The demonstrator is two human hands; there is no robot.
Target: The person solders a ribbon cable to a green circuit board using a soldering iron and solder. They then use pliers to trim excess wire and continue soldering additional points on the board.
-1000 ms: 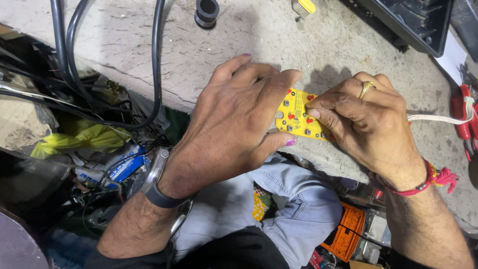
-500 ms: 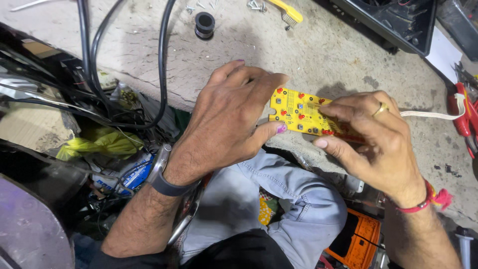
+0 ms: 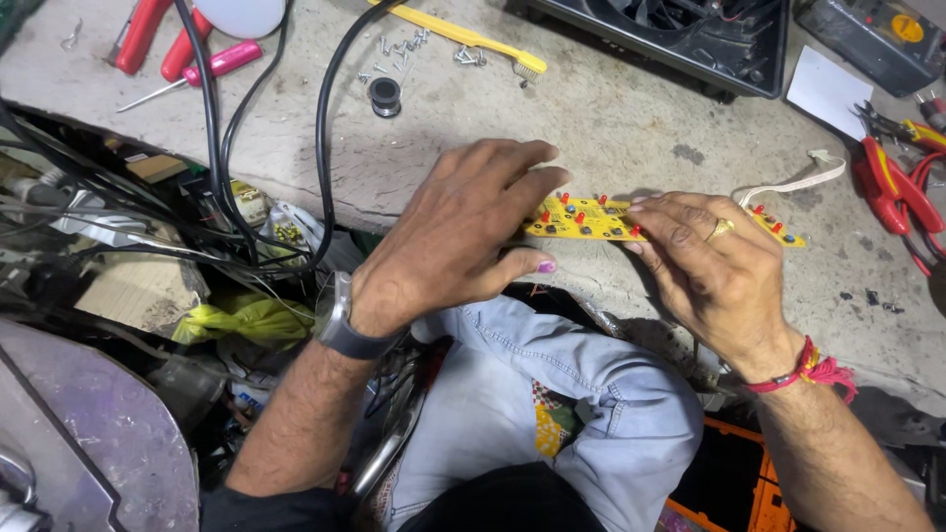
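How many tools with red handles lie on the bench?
3: red-handled pliers at the top left, a pink-red screwdriver beside them, red-handled cutters at the right edge. Others may be hidden.
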